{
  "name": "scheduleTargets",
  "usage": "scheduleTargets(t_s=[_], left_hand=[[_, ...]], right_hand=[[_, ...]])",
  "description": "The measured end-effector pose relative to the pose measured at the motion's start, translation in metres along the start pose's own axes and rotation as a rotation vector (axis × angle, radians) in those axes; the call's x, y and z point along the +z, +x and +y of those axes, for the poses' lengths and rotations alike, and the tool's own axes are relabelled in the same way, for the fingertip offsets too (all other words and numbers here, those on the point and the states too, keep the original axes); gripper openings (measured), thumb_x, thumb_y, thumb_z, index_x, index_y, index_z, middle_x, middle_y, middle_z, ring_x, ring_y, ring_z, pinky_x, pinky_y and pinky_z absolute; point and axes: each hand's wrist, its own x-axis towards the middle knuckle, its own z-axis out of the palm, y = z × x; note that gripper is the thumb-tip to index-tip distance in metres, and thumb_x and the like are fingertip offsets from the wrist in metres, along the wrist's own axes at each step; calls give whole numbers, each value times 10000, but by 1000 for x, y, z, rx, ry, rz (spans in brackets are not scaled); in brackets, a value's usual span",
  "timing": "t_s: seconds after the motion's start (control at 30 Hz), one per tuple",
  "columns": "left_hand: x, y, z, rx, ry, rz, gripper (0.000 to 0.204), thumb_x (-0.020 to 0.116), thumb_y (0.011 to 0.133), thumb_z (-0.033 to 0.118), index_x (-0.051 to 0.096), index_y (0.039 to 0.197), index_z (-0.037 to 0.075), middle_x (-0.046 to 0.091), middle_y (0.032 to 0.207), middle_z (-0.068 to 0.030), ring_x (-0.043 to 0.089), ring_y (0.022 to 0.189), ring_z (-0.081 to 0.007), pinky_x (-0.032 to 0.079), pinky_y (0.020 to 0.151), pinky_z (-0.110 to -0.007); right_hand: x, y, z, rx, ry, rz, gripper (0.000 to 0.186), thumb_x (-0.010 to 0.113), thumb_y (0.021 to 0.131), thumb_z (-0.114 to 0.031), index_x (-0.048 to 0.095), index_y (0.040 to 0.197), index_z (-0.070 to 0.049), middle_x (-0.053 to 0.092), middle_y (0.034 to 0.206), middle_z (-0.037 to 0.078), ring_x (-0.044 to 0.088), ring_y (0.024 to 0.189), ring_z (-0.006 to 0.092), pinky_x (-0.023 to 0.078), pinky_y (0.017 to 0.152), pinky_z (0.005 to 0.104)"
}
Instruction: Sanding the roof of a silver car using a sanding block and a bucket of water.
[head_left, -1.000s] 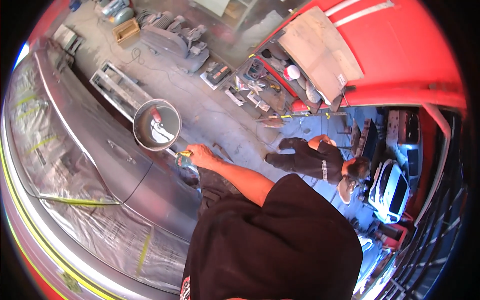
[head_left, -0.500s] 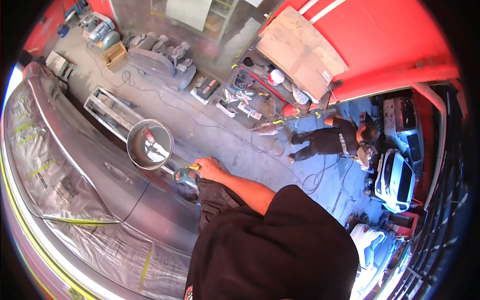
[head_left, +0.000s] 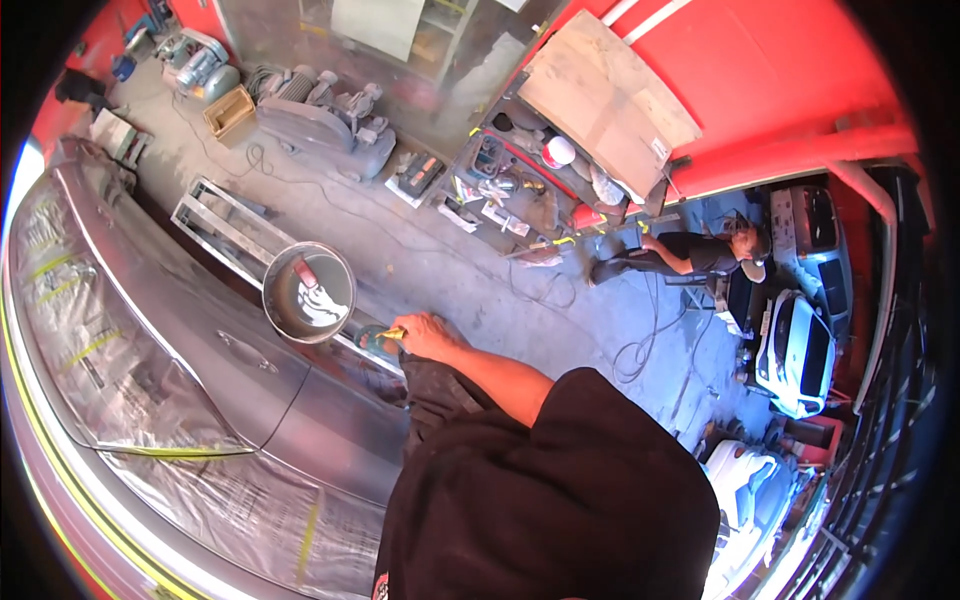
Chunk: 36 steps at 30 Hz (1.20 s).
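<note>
My right hand (head_left: 430,337) reaches left across my dark trousers. Its fingers are closed round a small yellow piece (head_left: 397,333), too little of which shows to tell its kind. Beyond the fingers is a teal-and-grey shape (head_left: 374,340), perhaps a shoe. A round metal bucket (head_left: 279,292) stands a short way left of the hand, not touched by it. Inside are greyish liquid with a bright reflection and a reddish block (head_left: 305,272). Along the left stretches a grey car body (head_left: 335,425), its windows covered with plastic sheeting (head_left: 240,510) and yellow tape. My left hand is out of view.
A metal frame (head_left: 225,222) lies beside the bucket and car. Compressors (head_left: 330,120), a tan crate (head_left: 231,112) and cables are on the floor. A cluttered workbench (head_left: 500,200) stands farther off. Another person (head_left: 700,255) is at the right, near parked cars (head_left: 797,350).
The bucket and car sit slightly farther right in view. My right hand keeps hold of the yellow piece. The other person, bent over before, has raised their head and turned.
</note>
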Motion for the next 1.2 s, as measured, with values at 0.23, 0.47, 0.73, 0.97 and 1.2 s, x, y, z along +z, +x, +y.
scheduleTargets(t_s=[0.23,0.47,0.73,0.97,1.2], left_hand=[[-14,16,11,-7,-79,-30,844,622,942,596,416,1512,9,545,1423,-197,552,1246,-326,494,1005,-452],[-21,11,-7,-53,-137,-76,805,598,956,593,442,1497,17,561,1409,-193,563,1236,-331,495,1004,-450],[-23,-3,-34,-123,-207,-120,765,572,971,589,472,1479,26,580,1394,-189,575,1224,-338,496,1003,-448],[-22,-21,-55,-147,-259,-167,733,548,985,586,498,1464,33,597,1380,-186,586,1213,-344,498,1001,-446],[-25,-54,-93,-218,-292,-219,704,525,998,583,524,1448,41,613,1366,-182,596,1202,-350,499,1000,-444]], right_hand=[[5,12,4,14,-23,-37,182,710,877,-209,776,1024,-124,746,906,186,712,874,420,565,772,474],[-61,56,54,203,-11,210,469,686,883,-186,649,1345,-116,746,976,207,737,872,371,574,765,441],[-247,111,137,583,-218,541,960,768,858,-273,238,1614,-8,553,1442,295,558,1333,401,450,1115,419],[-197,115,135,474,-298,326,554,787,839,-289,641,1329,-74,705,1234,211,667,1169,377,520,1002,456],[-59,56,55,415,111,-221,353,738,907,-321,754,1151,-66,757,897,170,752,905,226,583,797,415]])
